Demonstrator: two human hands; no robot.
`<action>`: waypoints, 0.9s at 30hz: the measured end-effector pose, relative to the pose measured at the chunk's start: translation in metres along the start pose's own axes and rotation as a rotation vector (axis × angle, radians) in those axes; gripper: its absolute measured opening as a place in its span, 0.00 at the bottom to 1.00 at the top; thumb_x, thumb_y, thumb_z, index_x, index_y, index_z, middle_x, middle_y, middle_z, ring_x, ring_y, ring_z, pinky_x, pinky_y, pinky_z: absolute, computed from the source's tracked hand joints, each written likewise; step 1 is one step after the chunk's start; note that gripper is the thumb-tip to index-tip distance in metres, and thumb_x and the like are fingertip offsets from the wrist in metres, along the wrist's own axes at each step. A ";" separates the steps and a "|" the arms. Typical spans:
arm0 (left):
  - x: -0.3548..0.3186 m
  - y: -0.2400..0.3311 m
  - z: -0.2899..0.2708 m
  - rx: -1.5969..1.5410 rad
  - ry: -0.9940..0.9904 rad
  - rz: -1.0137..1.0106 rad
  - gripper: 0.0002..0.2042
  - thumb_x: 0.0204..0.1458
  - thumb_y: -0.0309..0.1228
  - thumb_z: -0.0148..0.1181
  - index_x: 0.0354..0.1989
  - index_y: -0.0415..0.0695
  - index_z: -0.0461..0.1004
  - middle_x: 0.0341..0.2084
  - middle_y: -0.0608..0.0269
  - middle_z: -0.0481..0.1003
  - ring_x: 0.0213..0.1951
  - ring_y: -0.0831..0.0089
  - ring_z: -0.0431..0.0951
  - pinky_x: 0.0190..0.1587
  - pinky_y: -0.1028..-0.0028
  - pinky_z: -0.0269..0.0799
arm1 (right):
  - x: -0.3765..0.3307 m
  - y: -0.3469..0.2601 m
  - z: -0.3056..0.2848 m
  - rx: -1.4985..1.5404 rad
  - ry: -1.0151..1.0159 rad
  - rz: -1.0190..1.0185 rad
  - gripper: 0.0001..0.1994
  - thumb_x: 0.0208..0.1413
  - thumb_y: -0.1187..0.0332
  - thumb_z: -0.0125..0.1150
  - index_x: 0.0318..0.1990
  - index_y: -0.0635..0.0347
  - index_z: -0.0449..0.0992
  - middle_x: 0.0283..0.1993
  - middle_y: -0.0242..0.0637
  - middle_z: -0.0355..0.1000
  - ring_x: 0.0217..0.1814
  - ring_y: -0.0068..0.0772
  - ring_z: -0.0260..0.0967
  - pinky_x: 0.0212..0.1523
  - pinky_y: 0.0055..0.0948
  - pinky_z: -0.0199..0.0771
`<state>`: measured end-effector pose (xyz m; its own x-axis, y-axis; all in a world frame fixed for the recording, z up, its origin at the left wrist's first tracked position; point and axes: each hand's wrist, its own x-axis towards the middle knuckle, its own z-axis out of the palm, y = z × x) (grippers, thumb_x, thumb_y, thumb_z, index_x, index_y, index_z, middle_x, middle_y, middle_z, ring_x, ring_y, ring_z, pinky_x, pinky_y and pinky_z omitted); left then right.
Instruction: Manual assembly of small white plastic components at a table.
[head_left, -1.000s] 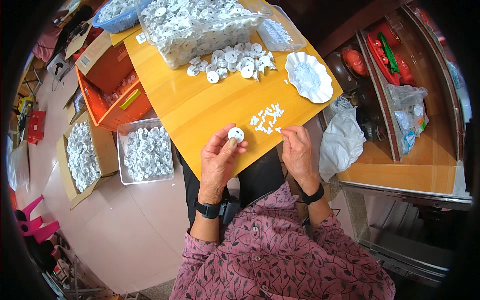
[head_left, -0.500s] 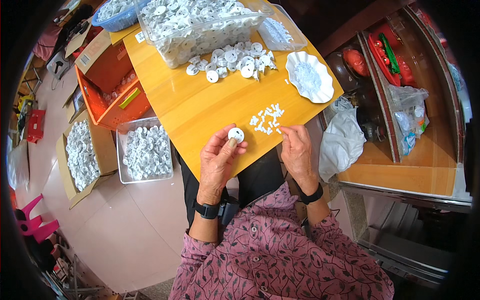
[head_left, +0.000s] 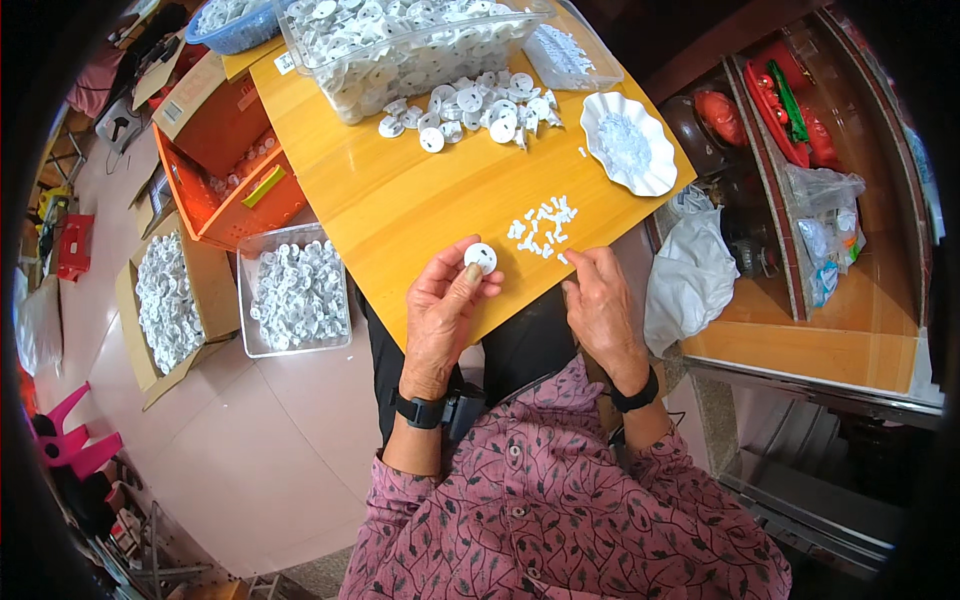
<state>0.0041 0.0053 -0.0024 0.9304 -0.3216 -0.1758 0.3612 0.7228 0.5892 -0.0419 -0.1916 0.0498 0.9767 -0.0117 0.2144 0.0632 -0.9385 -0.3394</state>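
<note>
My left hand pinches a round white plastic disc between thumb and fingers, its face with a small dark slot turned up. It is over the near edge of the yellow wooden table. My right hand is closed in a pinch at the near right of a loose cluster of small white pegs. One small white peg shows at its fingertips. Farther back lies a heap of white disc pieces, before a clear plastic bin full of similar ones.
A white scalloped dish of small clear-white bits stands at the table's right, near a clear tray. To the left on the floor are an orange crate, a cardboard box and a clear tub. Shelves stand at right.
The whole view has shifted slightly. Both hands keep nearly the same places over the table, the left still on the disc and the right still pinching beside the pegs.
</note>
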 end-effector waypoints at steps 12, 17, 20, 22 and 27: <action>-0.001 0.000 0.001 0.008 -0.005 0.016 0.18 0.60 0.23 0.56 0.59 0.35 0.68 0.43 0.56 0.75 0.41 0.68 0.79 0.43 0.74 0.77 | -0.004 0.000 0.015 -0.163 -0.005 -0.114 0.14 0.48 0.79 0.59 0.44 0.67 0.76 0.36 0.42 0.66 0.42 0.44 0.68 0.43 0.38 0.70; 0.000 0.000 0.001 0.025 -0.015 0.025 0.18 0.59 0.23 0.55 0.59 0.35 0.68 0.43 0.56 0.76 0.40 0.68 0.79 0.43 0.74 0.76 | -0.011 0.004 0.018 -0.170 0.068 -0.200 0.11 0.46 0.80 0.59 0.40 0.65 0.78 0.32 0.39 0.67 0.37 0.42 0.69 0.39 0.36 0.70; 0.000 0.000 -0.001 0.017 -0.022 0.016 0.18 0.59 0.23 0.56 0.59 0.35 0.68 0.43 0.55 0.76 0.40 0.68 0.79 0.43 0.74 0.76 | -0.011 0.003 0.015 -0.179 0.073 -0.214 0.08 0.46 0.80 0.59 0.36 0.64 0.77 0.31 0.39 0.67 0.36 0.41 0.70 0.38 0.35 0.70; -0.001 0.001 -0.002 -0.082 -0.080 -0.011 0.20 0.59 0.22 0.56 0.60 0.36 0.66 0.43 0.56 0.75 0.41 0.67 0.80 0.45 0.74 0.78 | -0.010 0.001 0.014 -0.118 0.069 -0.183 0.04 0.48 0.80 0.58 0.33 0.65 0.75 0.32 0.40 0.68 0.37 0.42 0.70 0.37 0.37 0.71; -0.006 0.006 -0.002 -0.138 -0.149 -0.024 0.21 0.59 0.22 0.57 0.61 0.36 0.65 0.44 0.54 0.75 0.42 0.67 0.80 0.45 0.75 0.78 | -0.010 -0.019 0.011 0.249 0.045 0.021 0.02 0.53 0.80 0.59 0.34 0.66 0.74 0.33 0.43 0.70 0.35 0.43 0.72 0.36 0.36 0.73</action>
<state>0.0010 0.0125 0.0001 0.9055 -0.4196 -0.0638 0.3981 0.7874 0.4706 -0.0509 -0.1696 0.0444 0.9686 -0.0507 0.2434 0.0971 -0.8240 -0.5581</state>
